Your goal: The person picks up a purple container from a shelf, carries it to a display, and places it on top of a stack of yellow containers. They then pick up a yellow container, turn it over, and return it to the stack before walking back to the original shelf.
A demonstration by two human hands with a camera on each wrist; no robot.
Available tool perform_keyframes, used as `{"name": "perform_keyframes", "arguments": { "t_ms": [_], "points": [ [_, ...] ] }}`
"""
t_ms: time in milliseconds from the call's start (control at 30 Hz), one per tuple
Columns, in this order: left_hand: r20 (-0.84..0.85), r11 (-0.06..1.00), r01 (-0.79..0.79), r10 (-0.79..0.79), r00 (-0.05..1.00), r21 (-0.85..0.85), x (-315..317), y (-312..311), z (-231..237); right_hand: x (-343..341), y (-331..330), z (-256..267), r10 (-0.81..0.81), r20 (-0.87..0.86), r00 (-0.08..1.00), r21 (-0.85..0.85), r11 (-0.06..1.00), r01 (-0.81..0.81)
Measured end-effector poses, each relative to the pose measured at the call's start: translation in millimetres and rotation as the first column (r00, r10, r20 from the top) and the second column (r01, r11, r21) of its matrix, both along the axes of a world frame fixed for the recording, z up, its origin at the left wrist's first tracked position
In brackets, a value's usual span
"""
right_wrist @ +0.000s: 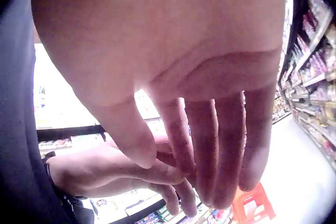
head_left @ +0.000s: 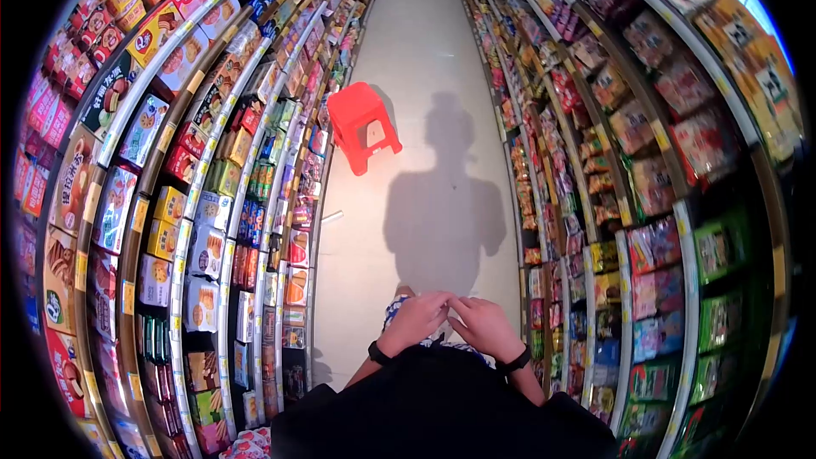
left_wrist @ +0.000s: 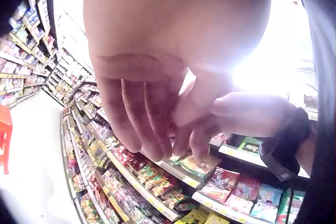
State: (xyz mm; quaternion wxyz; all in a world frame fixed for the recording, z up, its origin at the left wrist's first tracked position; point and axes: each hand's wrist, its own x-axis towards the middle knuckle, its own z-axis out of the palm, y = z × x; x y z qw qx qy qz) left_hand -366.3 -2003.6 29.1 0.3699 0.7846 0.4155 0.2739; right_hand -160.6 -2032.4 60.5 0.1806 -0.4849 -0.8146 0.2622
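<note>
Stocked shelves [head_left: 686, 246] flank the aisle floor [head_left: 365, 221]; a red stool [head_left: 359, 112] stands ahead, toward the left side. Left hand [head_left: 416, 323] and right hand [head_left: 484, 325] touch, fingers relaxed, empty; best held loose and clear of the shelves.

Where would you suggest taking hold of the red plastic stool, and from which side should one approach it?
I'd grip the red plastic stool by the edges of its seat, reaching down from above on the right-hand, mid-aisle side. It stands upright, seat uppermost and legs below, and its left side is close to the shelves, so finger room is probably tighter there.
</note>
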Motion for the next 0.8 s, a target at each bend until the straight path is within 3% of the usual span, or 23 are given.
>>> {"name": "perform_keyframes", "arguments": {
  "t_ms": [67,200,400,500,633,800],
  "points": [
    [0.018,1.000,-0.014,0.014,1.000,0.026,0.0,40.3,-13.0,-4.2,46.6,-5.0,0.018,-0.016,1.000,-0.006,1.000,-0.018],
    [0.037,0.991,-0.026,0.031,0.999,-0.128,-10.5,137.4,-10.9,-13.4,154.1,0.8,0.037,0.008,0.999,-0.009,0.999,-0.037],
    [0.034,0.998,-0.057,0.056,0.998,0.018,-53.2,307.3,-0.5,-60.5,318.4,19.1,0.013,-0.013,1.000,0.050,0.999,-0.013],
    [0.146,0.995,-0.091,0.095,0.985,-0.033,-68.0,380.7,7.0,-76.8,384.9,34.5,-0.006,-0.018,1.000,0.075,0.997,0.007],
    [0.114,0.998,-0.047,0.052,0.992,-0.044,-82.1,462.9,11.7,-91.1,459.0,28.5,0.004,0.084,0.996,-0.030,1.000,-0.002],
    [0.142,0.998,-0.032,0.039,0.989,-0.052,-82.6,559.7,-8.2,-101.3,553.0,11.5,0.017,0.013,1.000,0.007,1.000,-0.017]
  ]
}}
